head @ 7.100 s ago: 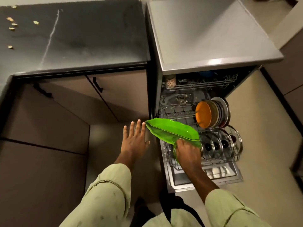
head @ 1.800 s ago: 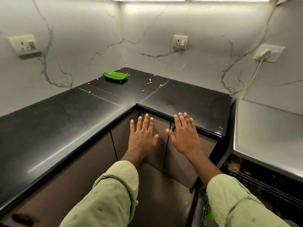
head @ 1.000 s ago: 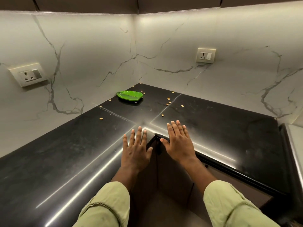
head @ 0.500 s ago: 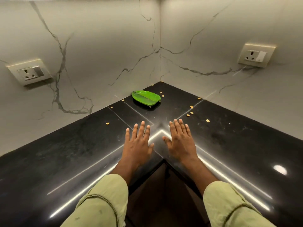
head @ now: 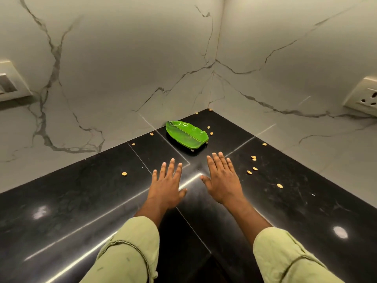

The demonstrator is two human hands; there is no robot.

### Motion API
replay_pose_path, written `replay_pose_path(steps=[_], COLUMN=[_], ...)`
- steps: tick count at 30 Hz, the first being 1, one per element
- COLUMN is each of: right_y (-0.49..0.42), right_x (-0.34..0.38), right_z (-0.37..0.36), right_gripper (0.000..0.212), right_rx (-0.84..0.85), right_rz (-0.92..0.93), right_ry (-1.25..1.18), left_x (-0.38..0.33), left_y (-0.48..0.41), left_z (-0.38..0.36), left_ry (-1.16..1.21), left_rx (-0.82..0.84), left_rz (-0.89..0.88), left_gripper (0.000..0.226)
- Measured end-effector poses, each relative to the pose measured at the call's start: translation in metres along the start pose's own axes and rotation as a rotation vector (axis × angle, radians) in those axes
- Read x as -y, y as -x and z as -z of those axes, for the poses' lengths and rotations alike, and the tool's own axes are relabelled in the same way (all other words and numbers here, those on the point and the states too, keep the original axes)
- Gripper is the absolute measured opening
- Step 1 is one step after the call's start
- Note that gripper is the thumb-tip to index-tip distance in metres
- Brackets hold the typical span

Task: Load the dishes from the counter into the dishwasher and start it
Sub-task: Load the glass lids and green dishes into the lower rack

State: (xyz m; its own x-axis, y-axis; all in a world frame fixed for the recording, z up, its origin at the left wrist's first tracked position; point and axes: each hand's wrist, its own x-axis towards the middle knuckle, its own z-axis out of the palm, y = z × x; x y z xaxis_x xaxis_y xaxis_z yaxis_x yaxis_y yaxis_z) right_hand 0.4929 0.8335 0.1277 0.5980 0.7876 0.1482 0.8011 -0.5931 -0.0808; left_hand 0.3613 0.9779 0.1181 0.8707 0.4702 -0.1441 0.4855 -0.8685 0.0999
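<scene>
Black polished stone makes up the bench [head: 81, 201], which is seen running into a corner beneath two white, grey-veined walls [head: 122, 58]. A green leaf-shaped dish [head: 186, 135] is set flat on the bench close to that corner, with its far end almost against the left wall.

The left hand [head: 166, 187] is held out on the near side of the dish and a little to its left, palm down, fingers straight and slightly spread, with nothing held in it. The right hand [head: 222, 180] is stretched out in the same manner directly in front of the dish; its fingertips [head: 220, 155] are near the dish's rim but apart from it, and nothing is gripped. Whether either palm touches the bench cannot be told.

Small pale seeds [head: 254, 158] are scattered round the dish, most of them to its right, a few behind it and to its left. Pale green sleeves [head: 130, 252] are seen well short of the dish. One wall socket [head: 365, 97] is mounted far to the right of the dish and another [head: 10, 82] far to its left.
</scene>
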Motion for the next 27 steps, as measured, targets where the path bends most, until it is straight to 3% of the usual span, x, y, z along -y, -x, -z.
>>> replay_pose_path(steps=[4, 9, 14, 22, 27], right_y=[-0.047, -0.095, -0.155, -0.229, -0.239], right_x=[0.010, 0.025, 0.030, 0.032, 0.037], right_z=[-0.012, -0.031, -0.056, -0.102, -0.110], right_gripper=[0.071, 0.072, 0.070, 0.063, 0.036], right_rx=[0.043, 0.117, 0.166, 0.261, 0.211], right_rz=[-0.020, 0.023, 0.078, -0.043, -0.092], right_ry=[-0.004, 0.031, 0.014, 0.030, 0.144], left_x=[0.025, 0.047, 0.050, 0.046, 0.044], left_y=[-0.053, -0.091, -0.129, -0.145, -0.148], left_z=[0.005, -0.011, -0.012, -0.015, -0.020], left_ry=[0.010, -0.012, 0.097, 0.111, 0.098], left_rx=[0.052, 0.361, 0.556, 0.662, 0.682], left_rz=[0.009, 0.042, 0.117, 0.176, 0.190], left_gripper=[0.098, 0.132, 0.145, 0.149, 0.145])
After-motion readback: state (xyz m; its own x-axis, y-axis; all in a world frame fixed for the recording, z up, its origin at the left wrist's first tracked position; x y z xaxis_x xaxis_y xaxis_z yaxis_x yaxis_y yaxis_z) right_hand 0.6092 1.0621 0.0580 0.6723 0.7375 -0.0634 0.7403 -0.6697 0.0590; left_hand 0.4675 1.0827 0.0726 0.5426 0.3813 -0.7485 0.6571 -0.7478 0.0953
